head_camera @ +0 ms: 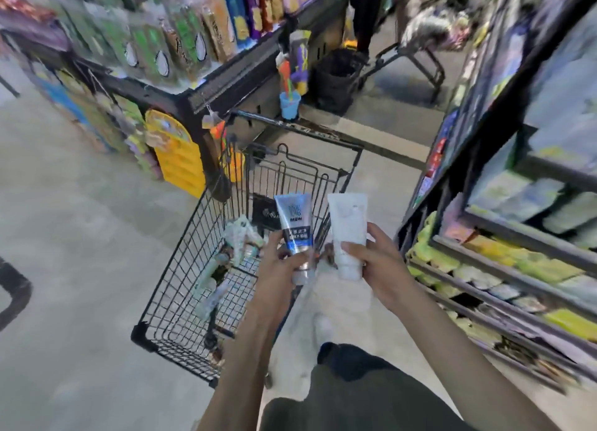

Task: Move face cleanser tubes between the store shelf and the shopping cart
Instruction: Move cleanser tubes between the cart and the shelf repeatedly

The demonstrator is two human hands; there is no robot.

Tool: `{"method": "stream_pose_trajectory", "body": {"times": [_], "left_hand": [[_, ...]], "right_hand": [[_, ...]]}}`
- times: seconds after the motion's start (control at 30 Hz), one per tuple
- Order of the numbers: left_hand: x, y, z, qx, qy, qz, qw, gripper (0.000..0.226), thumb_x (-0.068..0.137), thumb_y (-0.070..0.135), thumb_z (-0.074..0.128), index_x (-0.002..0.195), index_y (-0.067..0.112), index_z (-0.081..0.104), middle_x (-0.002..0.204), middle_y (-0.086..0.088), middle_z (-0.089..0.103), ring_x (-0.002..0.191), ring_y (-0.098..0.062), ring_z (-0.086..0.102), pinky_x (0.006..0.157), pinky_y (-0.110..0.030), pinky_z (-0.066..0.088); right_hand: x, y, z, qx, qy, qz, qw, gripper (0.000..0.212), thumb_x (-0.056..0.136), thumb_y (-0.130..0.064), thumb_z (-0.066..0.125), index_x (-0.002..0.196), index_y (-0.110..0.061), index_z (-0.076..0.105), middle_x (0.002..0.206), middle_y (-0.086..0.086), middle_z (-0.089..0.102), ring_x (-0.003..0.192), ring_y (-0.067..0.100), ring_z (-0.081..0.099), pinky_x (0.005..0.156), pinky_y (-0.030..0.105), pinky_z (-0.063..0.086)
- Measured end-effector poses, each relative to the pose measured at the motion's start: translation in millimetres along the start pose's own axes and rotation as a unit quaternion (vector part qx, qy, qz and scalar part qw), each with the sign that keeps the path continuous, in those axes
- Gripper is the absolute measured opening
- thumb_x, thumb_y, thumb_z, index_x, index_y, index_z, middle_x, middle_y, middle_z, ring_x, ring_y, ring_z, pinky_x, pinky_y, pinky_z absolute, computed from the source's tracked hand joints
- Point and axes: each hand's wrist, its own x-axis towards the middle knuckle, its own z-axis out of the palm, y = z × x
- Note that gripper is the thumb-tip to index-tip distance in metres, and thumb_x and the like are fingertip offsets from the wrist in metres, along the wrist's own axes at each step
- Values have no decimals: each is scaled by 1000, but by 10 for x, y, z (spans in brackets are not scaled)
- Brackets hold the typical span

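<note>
Left hand [280, 262] is gripping the blue tube [295, 225], right hand [371, 257] the white tube [348, 233], both over the cart [181, 269]. Probably light, squishy, a bit slick, so I'm guessing mid-body holds best.

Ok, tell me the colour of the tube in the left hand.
Silver-blue tube with a blue band, white "MEN" lettering; head view, gripped by the left hand.
</note>
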Motion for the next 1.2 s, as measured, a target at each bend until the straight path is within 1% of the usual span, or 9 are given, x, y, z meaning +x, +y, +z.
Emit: {"method": "stream_pose_trajectory", "body": {"times": [0.13, 0.27, 0.43, 0.7, 0.77, 0.83, 1.0, 1.1, 1.2], "left_hand": [[-151, -129, 286, 12, -53, -4, 999, 48, 85, -9, 69, 117, 26, 62, 106, -10, 77, 104, -39, 72, 93, -59, 55], [-306, -250, 638, 24, -113, -17, 993, 51, 85, -11, 67, 113, 31, 60, 99, 1, 78, 104, -38, 72, 97, -59, 54], [-461, -519, 1229, 68, -184, -21, 980, 52, 81, -8, 73, 125, 16, 60, 114, -19, 73, 104, -44, 71, 101, -67, 48], [-1052, -1048, 2397, 110, -274, -18, 955, 55, 78, -5, 76, 126, 16, 61, 114, -18, 74, 107, -46, 69, 99, -65, 49], [-1245, -1160, 2666, 111, -278, -14, 954, 58, 74, -2, 79, 125, 17, 62, 113, -15, 75, 105, -42, 69, 98, -63, 51], [-1454, -1252, 2918, 105, -279, -4, 955, 61, 67, 6, 85, 124, 18, 63, 111, -12, 76, 102, -36, 70, 91, -52, 54], [-1862, -1429, 3451, 93, -274, 17, 957, 47, 78, 12, 78, 122, 15, 64, 107, -12, 76, 89, -25, 72, 72, -37, 57], [-1963, -1503, 3701, 108, -269, 36, 956, 35, 87, 2, 73, 119, 14, 65, 108, -11, 75, 94, -26, 70, 81, -44, 59], [-1998, -1518, 3913, 119, -264, 53, 956, 38, 86, -1, 74, 121, 10, 64, 111, -12, 74, 101, -33, 70, 94, -55, 54]], "right_hand": [[-326, 41, -377, 13, 51, -24, 998, 52, 84, -5, 78, 132, -17, 61, 122, 17, 72, 110, 44, 68, 94, 67, 54], [-701, 52, -744, 39, 110, -60, 991, 48, 87, -6, 76, 131, -17, 61, 123, 17, 72, 104, 41, 71, 86, 58, 60], [-1224, -37, -1262, 77, 181, -103, 975, 48, 87, -4, 75, 132, -17, 60, 116, 13, 75, 91, 31, 75, 80, 50, 61], [-2171, -155, -2319, 87, 260, -148, 950, 67, 71, -22, 90, 132, -25, 62, 123, 4, 74, 111, 28, 71, 95, 53, 57], [-2399, -176, -2596, 87, 271, -157, 946, 63, 73, -24, 85, 132, -24, 63, 123, 6, 74, 111, 31, 70, 95, 55, 57], [-2621, -193, -2864, 86, 282, -165, 941, 60, 75, -21, 84, 132, -24, 64, 121, 6, 75, 111, 32, 70, 95, 56, 57], [-3100, -239, -3469, 92, 291, -172, 937, 49, 87, -9, 77, 132, -24, 64, 117, 5, 76, 109, 31, 71, 94, 54, 58], [-3281, -285, -3761, 95, 285, -178, 937, 49, 86, -9, 76, 131, -24, 64, 117, 4, 76, 109, 30, 72, 88, 49, 58], [-3376, -367, -3973, 100, 279, -176, 939, 50, 87, -9, 76, 132, -25, 63, 118, 3, 76, 108, 30, 72, 84, 47, 58]]}}
